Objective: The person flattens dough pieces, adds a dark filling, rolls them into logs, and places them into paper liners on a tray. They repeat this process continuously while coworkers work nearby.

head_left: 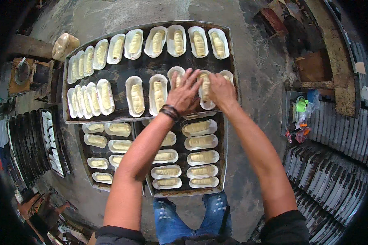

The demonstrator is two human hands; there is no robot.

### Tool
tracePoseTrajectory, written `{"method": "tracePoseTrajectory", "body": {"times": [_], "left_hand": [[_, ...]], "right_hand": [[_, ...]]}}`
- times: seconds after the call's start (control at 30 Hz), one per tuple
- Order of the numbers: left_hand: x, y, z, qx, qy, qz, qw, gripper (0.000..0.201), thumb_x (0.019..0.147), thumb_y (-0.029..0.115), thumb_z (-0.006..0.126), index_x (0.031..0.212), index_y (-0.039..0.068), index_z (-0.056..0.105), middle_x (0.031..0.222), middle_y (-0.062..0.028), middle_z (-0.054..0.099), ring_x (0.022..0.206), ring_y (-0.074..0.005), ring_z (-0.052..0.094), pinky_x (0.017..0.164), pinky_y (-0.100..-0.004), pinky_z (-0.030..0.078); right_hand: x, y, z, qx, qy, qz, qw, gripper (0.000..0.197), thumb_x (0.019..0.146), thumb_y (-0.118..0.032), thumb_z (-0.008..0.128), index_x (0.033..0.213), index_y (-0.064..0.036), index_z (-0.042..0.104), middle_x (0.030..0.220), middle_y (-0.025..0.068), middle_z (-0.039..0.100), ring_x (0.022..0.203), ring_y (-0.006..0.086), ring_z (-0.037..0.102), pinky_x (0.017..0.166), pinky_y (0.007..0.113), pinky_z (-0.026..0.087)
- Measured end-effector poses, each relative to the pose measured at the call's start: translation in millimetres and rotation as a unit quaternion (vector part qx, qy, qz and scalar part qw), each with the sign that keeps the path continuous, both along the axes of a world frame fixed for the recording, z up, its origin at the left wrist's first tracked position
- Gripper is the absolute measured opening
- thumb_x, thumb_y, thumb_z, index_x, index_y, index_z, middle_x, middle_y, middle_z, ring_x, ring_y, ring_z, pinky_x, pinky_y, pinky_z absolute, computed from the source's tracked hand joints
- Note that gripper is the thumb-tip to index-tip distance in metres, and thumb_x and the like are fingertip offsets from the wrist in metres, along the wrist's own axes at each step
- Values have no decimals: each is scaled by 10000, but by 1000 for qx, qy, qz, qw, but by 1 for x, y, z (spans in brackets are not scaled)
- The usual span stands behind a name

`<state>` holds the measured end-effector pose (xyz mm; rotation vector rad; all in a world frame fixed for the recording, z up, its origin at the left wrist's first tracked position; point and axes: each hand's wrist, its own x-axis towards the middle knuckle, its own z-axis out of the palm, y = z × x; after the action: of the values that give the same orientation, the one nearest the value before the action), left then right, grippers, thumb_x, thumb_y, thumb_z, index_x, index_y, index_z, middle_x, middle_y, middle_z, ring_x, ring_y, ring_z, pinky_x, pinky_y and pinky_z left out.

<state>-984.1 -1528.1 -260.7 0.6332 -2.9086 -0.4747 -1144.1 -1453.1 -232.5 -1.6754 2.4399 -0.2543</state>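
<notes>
Over the right part of a wide dark baking tray [114, 70], both my hands are at work among pale dough rolls in white oval paper cups. My left hand [184, 96] has its fingers spread over one cup, partly hiding the dough roll [174, 76] in it. My right hand [221, 89] is closed, fingers curled against the upper side of the adjacent dough roll [205, 89]; the fingertips are partly hidden. Another paper cup [227, 74] shows behind my right hand. A filled cup [158, 92] sits just left of my left hand.
Filled cups [198, 41] line the tray's far side, several crowded at its left. Below it lie two more trays of dough rolls, one near the middle [183, 159]. Stacked metal trays [327, 179] stand at right, more dark trays [24, 143] at left. A round tub [65, 46] sits far left.
</notes>
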Motion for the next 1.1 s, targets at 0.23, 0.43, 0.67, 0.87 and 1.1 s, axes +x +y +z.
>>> {"method": "tracePoseTrajectory", "body": {"times": [0.23, 0.43, 0.67, 0.87, 1.1], "left_hand": [[80, -45, 11, -46, -174, 16, 984, 986, 654, 335, 684, 1514, 62, 287, 1620, -98, 171, 1507, -321, 82, 1182, -588, -7], [62, -35, -12, -72, -228, 16, 971, 1139, 604, 504, 784, 1540, 145, 242, 1634, -106, 90, 1501, -357, 78, 1181, -596, 73], [61, -36, 0, 5, -186, 61, 981, 1120, 674, 600, 740, 1553, 159, 203, 1635, -104, 90, 1500, -356, 79, 1187, -580, 51], [127, -68, -3, -51, 69, 160, 983, 668, 819, 260, 605, 1441, 112, 413, 1563, -91, 297, 1459, -309, 236, 1164, -582, 140], [233, -130, -10, -134, -163, 212, 954, 826, 741, 140, 555, 1518, 99, 275, 1615, -55, 196, 1492, -322, 142, 1184, -584, 83]], "right_hand": [[53, -41, -39, 8, -136, -63, 989, 218, 806, -58, 565, 1010, 16, 586, 956, 283, 659, 906, 446, 653, 792, 521, 529], [48, -9, -49, 69, -109, -40, 991, 257, 794, -18, 624, 1035, 24, 546, 941, 254, 665, 903, 422, 672, 791, 484, 553], [49, -6, -8, 91, -60, -58, 992, 283, 818, -67, 591, 1096, -17, 572, 947, 250, 665, 882, 424, 671, 760, 510, 550], [114, -57, 7, -1, -214, -8, 977, 280, 810, -159, 591, 1045, -10, 620, 1049, 262, 651, 950, 421, 653, 823, 495, 538], [182, -98, -23, 59, -174, -74, 980, 328, 791, -128, 604, 1051, 70, 576, 950, 321, 660, 911, 460, 668, 809, 499, 553]]}}
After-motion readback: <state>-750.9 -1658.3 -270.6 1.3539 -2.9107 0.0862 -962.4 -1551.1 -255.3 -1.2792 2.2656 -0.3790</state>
